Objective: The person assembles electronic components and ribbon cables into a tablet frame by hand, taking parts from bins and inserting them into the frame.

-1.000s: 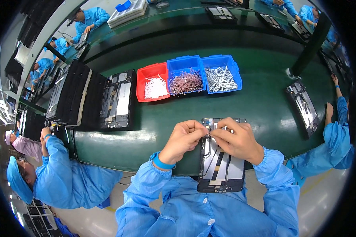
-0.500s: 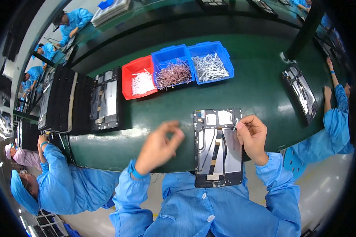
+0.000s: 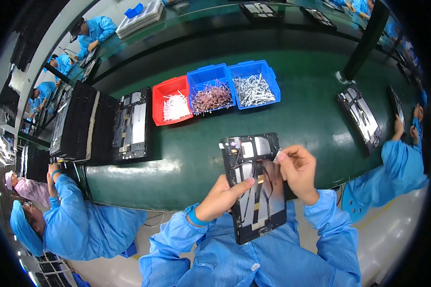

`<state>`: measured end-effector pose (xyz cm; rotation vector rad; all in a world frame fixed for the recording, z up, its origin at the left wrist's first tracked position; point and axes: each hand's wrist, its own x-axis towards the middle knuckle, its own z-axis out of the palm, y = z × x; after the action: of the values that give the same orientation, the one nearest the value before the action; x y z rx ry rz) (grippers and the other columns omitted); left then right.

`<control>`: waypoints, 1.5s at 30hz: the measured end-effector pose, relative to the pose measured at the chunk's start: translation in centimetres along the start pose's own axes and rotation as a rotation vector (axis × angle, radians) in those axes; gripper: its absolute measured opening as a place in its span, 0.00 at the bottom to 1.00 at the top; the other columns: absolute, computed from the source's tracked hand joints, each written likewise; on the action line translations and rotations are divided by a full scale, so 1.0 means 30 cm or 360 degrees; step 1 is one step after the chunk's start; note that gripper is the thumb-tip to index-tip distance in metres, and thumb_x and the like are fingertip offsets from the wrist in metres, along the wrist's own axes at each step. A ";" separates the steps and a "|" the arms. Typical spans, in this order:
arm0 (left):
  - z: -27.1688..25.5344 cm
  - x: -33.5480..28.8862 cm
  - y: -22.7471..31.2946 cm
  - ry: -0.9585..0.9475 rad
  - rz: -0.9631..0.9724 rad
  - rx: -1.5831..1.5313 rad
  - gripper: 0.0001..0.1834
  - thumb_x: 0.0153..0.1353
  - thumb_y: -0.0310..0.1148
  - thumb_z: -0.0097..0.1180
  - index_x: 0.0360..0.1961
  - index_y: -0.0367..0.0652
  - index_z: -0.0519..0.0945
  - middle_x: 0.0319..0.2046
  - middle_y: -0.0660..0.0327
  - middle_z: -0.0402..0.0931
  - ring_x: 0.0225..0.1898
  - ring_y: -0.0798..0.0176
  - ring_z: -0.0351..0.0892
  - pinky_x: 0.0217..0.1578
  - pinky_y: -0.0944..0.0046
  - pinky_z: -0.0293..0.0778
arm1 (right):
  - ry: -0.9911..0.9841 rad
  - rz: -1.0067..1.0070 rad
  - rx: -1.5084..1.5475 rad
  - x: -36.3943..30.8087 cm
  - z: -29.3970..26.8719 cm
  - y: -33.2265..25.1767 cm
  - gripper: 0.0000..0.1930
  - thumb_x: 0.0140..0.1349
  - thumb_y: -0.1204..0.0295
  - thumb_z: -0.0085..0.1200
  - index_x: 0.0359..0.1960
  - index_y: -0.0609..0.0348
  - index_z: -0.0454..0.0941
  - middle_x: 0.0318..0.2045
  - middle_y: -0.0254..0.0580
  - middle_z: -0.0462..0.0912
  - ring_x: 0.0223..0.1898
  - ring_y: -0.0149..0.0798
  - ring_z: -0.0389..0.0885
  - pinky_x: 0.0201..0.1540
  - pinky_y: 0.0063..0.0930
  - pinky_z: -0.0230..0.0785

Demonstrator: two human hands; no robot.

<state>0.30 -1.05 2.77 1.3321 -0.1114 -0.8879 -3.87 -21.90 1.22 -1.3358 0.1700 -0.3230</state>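
An open black device chassis [image 3: 256, 191], with bare circuit parts and thin cables inside, lies at the near edge of the green table [image 3: 177, 165], partly over my lap. My left hand [image 3: 223, 193] grips its left side, thumb pressed onto the inner face. My right hand [image 3: 298, 171] is at the chassis's upper right corner, fingers pinched on a small light-coloured part. Both sleeves are blue.
Three bins stand further back: a red bin [image 3: 171, 100] of white parts, a blue bin [image 3: 209, 90] of brownish parts, a blue bin [image 3: 254, 83] of silver parts. A stack of black trays [image 3: 76, 122] and another chassis [image 3: 131, 124] lie left. Co-workers in blue sit left [image 3: 76, 220] and right [image 3: 397, 158].
My left hand came back from the left and took hold of the chassis's side. My right hand stayed at the upper right corner. The view shifted slightly.
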 end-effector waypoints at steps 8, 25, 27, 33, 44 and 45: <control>0.009 -0.032 0.084 0.0831 0.1393 0.0786 0.13 0.60 0.25 0.63 0.44 0.31 0.78 0.34 0.58 0.80 0.32 0.73 0.76 0.30 0.74 0.71 | -0.0528 -0.0264 0.0252 0.083 0.120 -0.340 0.03 0.65 0.79 0.54 0.36 0.65 0.74 0.29 0.44 0.81 0.20 0.21 0.72 0.20 0.14 0.63; -0.029 0.031 0.041 0.1315 0.1821 0.1438 0.08 0.48 0.23 0.63 0.31 0.39 0.78 0.21 0.57 0.74 0.20 0.55 0.79 0.22 0.62 0.73 | -0.1069 -0.0126 0.0339 0.104 0.303 -0.330 0.02 0.62 0.82 0.54 0.33 0.66 0.74 0.39 0.40 0.72 0.40 0.27 0.73 0.46 0.22 0.68; -0.030 0.034 0.040 0.1297 0.1824 0.1454 0.08 0.49 0.23 0.63 0.30 0.39 0.78 0.21 0.57 0.74 0.20 0.55 0.78 0.22 0.62 0.73 | -0.1060 -0.0164 0.0320 0.106 0.301 -0.328 0.02 0.62 0.82 0.54 0.33 0.66 0.74 0.39 0.40 0.72 0.41 0.27 0.73 0.45 0.22 0.68; -0.023 0.031 0.050 0.1271 0.1836 0.1457 0.07 0.49 0.22 0.61 0.30 0.38 0.77 0.20 0.57 0.73 0.19 0.55 0.77 0.21 0.62 0.72 | -0.1056 -0.0145 0.0341 0.106 0.297 -0.330 0.02 0.62 0.82 0.54 0.32 0.66 0.74 0.38 0.39 0.72 0.40 0.27 0.73 0.45 0.22 0.68; -0.015 0.037 0.053 0.1344 0.1832 0.1474 0.07 0.49 0.21 0.59 0.32 0.37 0.77 0.20 0.55 0.73 0.18 0.54 0.77 0.21 0.61 0.73 | -0.1041 -0.0099 0.0302 0.113 0.294 -0.334 0.02 0.62 0.81 0.55 0.32 0.66 0.74 0.37 0.39 0.72 0.39 0.26 0.73 0.44 0.21 0.69; -0.015 0.037 0.054 0.1343 0.1832 0.1474 0.07 0.49 0.21 0.59 0.32 0.37 0.77 0.20 0.55 0.73 0.18 0.54 0.77 0.21 0.61 0.73 | -0.1042 -0.0110 0.0317 0.113 0.294 -0.333 0.03 0.62 0.81 0.55 0.32 0.66 0.74 0.37 0.39 0.72 0.39 0.26 0.73 0.44 0.21 0.69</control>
<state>2.11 -1.43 3.60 1.9936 -0.5976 0.8319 0.69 -16.80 13.16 -1.1881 -0.4467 0.0509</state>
